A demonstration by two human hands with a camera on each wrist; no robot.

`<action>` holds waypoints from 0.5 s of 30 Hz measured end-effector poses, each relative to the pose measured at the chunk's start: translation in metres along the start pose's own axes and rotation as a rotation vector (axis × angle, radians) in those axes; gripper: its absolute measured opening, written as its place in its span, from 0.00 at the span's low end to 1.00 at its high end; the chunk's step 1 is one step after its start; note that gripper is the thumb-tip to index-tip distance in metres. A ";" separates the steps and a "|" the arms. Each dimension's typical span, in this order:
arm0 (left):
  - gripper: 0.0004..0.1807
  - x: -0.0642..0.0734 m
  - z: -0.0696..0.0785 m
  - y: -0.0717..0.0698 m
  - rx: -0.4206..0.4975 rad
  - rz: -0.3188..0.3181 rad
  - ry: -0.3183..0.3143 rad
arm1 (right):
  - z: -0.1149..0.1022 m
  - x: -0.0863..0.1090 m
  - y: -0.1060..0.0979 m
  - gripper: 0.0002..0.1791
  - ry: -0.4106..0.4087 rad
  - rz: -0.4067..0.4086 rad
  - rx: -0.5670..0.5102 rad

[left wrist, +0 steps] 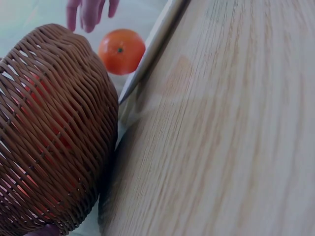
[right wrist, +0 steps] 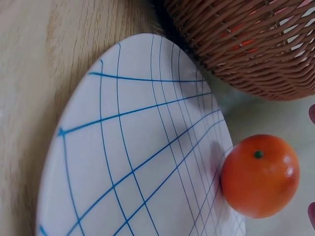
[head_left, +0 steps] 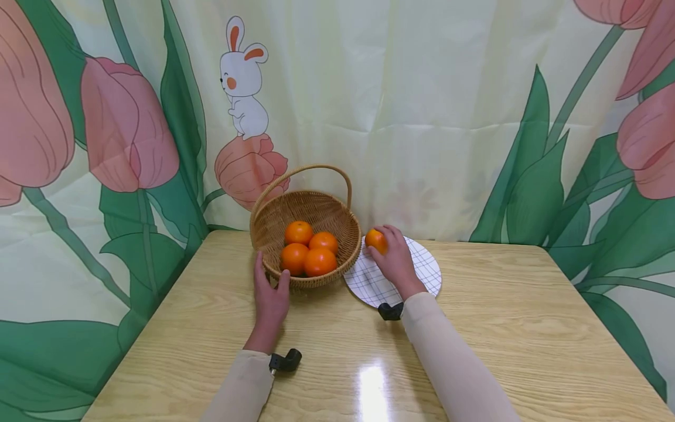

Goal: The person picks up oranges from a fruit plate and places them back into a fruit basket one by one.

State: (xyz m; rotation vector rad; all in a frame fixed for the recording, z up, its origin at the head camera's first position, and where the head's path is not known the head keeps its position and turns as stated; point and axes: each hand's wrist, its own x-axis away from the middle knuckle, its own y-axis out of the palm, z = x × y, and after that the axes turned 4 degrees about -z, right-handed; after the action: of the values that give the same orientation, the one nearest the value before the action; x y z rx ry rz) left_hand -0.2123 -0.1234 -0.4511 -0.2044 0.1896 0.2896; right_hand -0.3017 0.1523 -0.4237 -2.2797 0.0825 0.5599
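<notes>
A wicker basket with an arched handle stands near the table's back edge and holds several oranges. My left hand touches the basket's front left side, thumb and fingers spread. At the left edge of a round white plate with blue grid lines sits a single orange, to the right of the basket. My right hand is over the plate, close beside this orange. Both wrist views show a gap between the right fingers and the orange.
The wooden table carries the basket and plate side by side, the plate close to the basket's right side. Behind it hangs a curtain printed with tulips and a rabbit. Each wrist wears a small black camera.
</notes>
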 end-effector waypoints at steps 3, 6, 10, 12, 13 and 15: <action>0.41 0.000 -0.001 0.001 -0.015 0.022 0.015 | 0.003 -0.002 0.001 0.27 -0.005 0.004 0.000; 0.41 -0.001 -0.002 0.002 -0.043 0.040 0.040 | 0.007 -0.003 0.003 0.28 0.008 -0.003 0.000; 0.41 -0.001 -0.002 0.001 -0.055 0.043 0.050 | 0.010 -0.005 0.004 0.28 0.042 -0.030 0.012; 0.41 -0.001 -0.002 0.001 -0.049 0.034 0.045 | 0.011 -0.005 0.004 0.29 0.056 -0.042 0.011; 0.41 -0.001 -0.002 0.001 -0.044 0.028 0.039 | 0.012 -0.005 0.005 0.29 0.064 -0.048 0.010; 0.41 -0.001 -0.003 0.000 -0.037 0.019 0.033 | 0.014 -0.006 0.006 0.30 0.079 -0.060 0.007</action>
State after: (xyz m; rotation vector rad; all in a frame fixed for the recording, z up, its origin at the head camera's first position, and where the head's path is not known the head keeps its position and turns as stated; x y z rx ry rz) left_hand -0.2136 -0.1238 -0.4536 -0.2443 0.2186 0.3091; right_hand -0.3131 0.1571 -0.4334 -2.2898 0.0543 0.4375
